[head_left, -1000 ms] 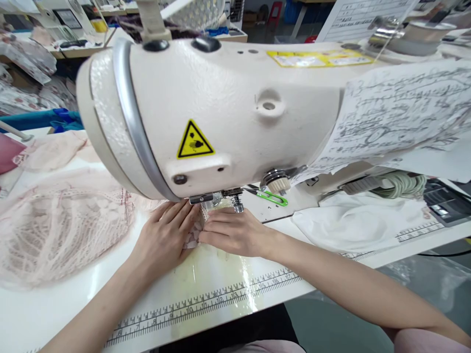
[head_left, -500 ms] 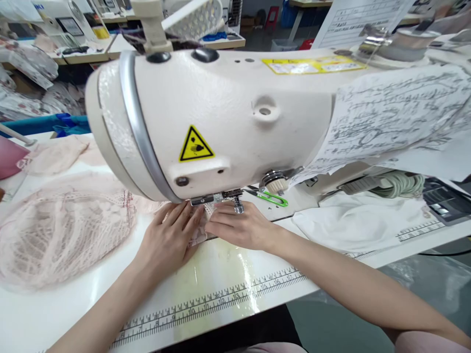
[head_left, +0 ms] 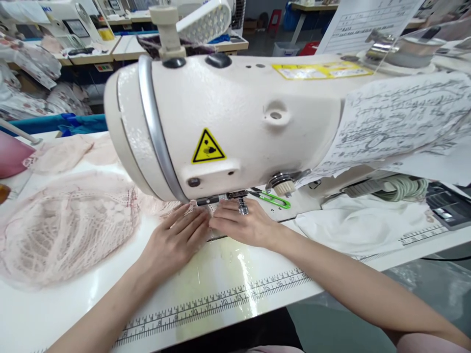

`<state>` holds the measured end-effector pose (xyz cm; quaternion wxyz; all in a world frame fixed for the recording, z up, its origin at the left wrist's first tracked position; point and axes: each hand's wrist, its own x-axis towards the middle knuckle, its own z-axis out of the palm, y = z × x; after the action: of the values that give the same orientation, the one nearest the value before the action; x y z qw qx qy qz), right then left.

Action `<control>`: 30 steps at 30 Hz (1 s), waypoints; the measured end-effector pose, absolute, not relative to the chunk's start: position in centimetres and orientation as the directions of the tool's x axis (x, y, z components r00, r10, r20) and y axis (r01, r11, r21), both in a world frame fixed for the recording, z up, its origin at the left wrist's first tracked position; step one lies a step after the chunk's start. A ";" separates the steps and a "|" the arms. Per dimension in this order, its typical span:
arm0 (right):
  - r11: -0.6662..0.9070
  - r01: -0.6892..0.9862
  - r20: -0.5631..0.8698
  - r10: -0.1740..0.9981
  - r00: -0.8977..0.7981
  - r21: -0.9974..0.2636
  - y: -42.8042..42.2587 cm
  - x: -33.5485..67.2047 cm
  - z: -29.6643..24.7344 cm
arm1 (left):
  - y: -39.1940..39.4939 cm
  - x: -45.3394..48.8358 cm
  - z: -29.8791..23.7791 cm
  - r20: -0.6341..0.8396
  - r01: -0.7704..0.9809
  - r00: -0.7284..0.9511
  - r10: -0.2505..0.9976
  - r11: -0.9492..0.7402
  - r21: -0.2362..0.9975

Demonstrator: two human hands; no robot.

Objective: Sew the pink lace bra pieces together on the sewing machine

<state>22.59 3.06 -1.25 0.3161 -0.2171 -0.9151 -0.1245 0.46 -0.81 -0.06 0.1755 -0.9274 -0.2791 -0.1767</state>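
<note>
Under the head of the white sewing machine (head_left: 239,110), my left hand (head_left: 180,238) lies flat on pale pink lace fabric (head_left: 156,207), its fingers stretched forward and close together. Right beside it, my right hand (head_left: 245,223) has bent fingers pressed together on the lace near the needle area. The machine head hides the needle and some fingertips; the right thumb is also out of sight. A larger pink lace piece (head_left: 69,230) spreads over the table to the left. Green-handled thread snips (head_left: 275,199) lie on the machine bed beyond my right hand.
White cloth (head_left: 362,223) lies right of my forearm, beside a coiled pale green cord (head_left: 408,188) and a dark control panel (head_left: 451,206). Ruler markings (head_left: 221,304) run along the table (head_left: 103,287) edge. Handwritten paper (head_left: 397,122) covers the machine arm.
The view has shifted slightly, so the machine sits farther right in the picture. My left fingers have come closer together and lie flatter beside my right hand. My right hand still rests on the lace.
</note>
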 end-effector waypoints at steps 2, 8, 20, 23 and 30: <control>0.884 0.465 0.644 0.324 -0.693 0.056 2.8 22.4 -1.7 | -0.8 0.2 0.1 0.432 0.577 0.779 0.455 -0.790 -0.208; 0.911 0.413 0.647 0.310 -0.696 0.008 2.2 21.5 -2.8 | -0.5 -0.6 0.2 0.459 0.607 0.739 0.493 -0.783 -0.137; 0.897 0.441 0.613 0.352 -0.707 -0.006 2.6 21.0 -2.6 | -0.2 -0.2 0.4 0.430 0.643 0.729 0.532 -0.747 -0.166; 0.887 0.461 0.600 0.384 -0.702 -0.029 2.6 21.0 -2.6 | -0.2 -0.2 0.4 0.414 0.655 0.723 0.554 -0.739 -0.156; 0.858 0.511 0.583 0.441 -0.683 -0.051 2.6 21.2 -2.1 | -0.3 -0.3 0.1 0.385 0.672 0.720 0.577 -0.719 -0.177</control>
<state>21.15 2.60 -2.06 0.3018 -0.2601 -0.9154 -0.0580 -0.34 -0.29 0.11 0.1540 -0.9144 -0.3415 -0.1532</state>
